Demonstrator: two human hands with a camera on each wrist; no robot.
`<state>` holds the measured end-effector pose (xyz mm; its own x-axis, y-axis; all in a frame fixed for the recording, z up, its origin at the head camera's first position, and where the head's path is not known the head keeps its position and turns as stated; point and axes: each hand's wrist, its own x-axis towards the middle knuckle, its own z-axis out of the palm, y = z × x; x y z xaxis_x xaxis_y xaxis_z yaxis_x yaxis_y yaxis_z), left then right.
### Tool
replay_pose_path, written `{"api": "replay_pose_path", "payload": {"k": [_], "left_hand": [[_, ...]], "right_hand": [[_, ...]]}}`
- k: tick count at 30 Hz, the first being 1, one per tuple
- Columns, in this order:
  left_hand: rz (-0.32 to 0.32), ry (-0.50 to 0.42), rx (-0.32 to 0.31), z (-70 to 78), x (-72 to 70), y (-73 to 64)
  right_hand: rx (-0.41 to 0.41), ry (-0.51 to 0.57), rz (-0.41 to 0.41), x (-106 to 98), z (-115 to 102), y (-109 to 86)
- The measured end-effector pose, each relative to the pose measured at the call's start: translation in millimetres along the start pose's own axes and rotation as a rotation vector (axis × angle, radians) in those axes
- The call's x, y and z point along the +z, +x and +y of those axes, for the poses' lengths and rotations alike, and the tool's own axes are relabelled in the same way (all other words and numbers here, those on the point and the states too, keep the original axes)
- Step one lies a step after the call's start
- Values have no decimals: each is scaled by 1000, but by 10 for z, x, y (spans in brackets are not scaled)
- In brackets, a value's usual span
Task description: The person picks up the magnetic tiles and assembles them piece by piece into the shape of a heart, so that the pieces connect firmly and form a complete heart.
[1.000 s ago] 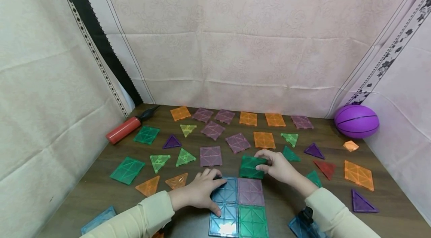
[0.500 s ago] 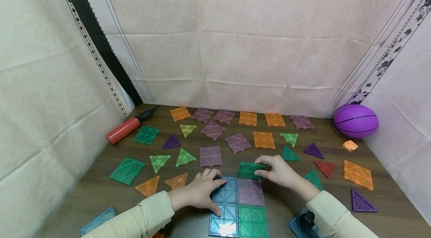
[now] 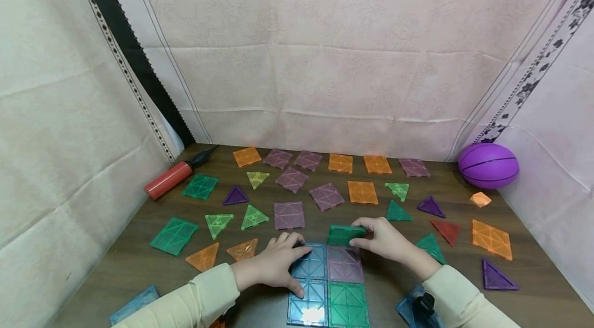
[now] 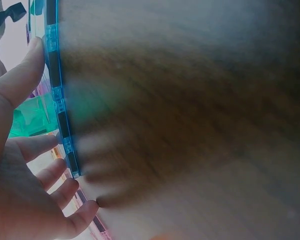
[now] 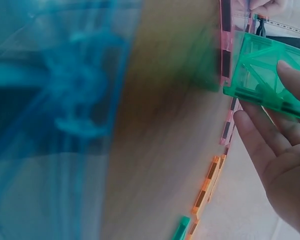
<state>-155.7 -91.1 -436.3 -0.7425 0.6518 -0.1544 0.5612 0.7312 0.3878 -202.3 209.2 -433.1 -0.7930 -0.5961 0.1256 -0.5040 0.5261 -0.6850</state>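
Pinched between thumb and fingers of my right hand (image 3: pixel 385 241), a green square magnetic tile (image 3: pixel 342 235) stands about upright at the far edge of a flat purple tile (image 3: pixel 345 264). The right wrist view shows that green tile (image 5: pixel 260 70) with its lower edge right at the purple one. My left hand (image 3: pixel 274 264) rests with spread fingers on two blue tiles, its thumb on the nearer blue tile (image 3: pixel 307 312) and its fingers at the farther blue tile (image 3: pixel 310 262). A flat green tile (image 3: pixel 348 305) completes the two-by-two block.
Loose square and triangular tiles lie about the table, including a purple square (image 3: pixel 289 215) and an orange triangle (image 3: pixel 243 249). More blue tiles (image 3: pixel 134 306) lie front left, others (image 3: pixel 410 310) under my right wrist. A red hand pump (image 3: pixel 169 179) and purple ball (image 3: pixel 489 165) sit behind.
My right hand has moved slightly down and tipped the green tile from leaning back to more upright at the purple tile's edge. My left hand stays in place.
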Motion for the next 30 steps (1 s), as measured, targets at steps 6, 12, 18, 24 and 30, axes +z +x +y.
{"api": "replay_pose_path", "payload": {"k": [6,12,18,24,30], "left_hand": [[-5,-10,-1,11,-17,-8],[-8,-6,-4,18,-14,-5],[-3,-1,-4,15,-13,-3],[-6,-2,-10,20,-11,-11],[-2,-6,1,5,-11,-7]], "right_hand": [[69,-4,-3,-70,-23,-63],[95,36,24,-238,-90,-265],[102,55,8,-380,-120,-573],[42,92,-105,-348,27,-885],[-8,97,-252,-306,238,-1088]]}}
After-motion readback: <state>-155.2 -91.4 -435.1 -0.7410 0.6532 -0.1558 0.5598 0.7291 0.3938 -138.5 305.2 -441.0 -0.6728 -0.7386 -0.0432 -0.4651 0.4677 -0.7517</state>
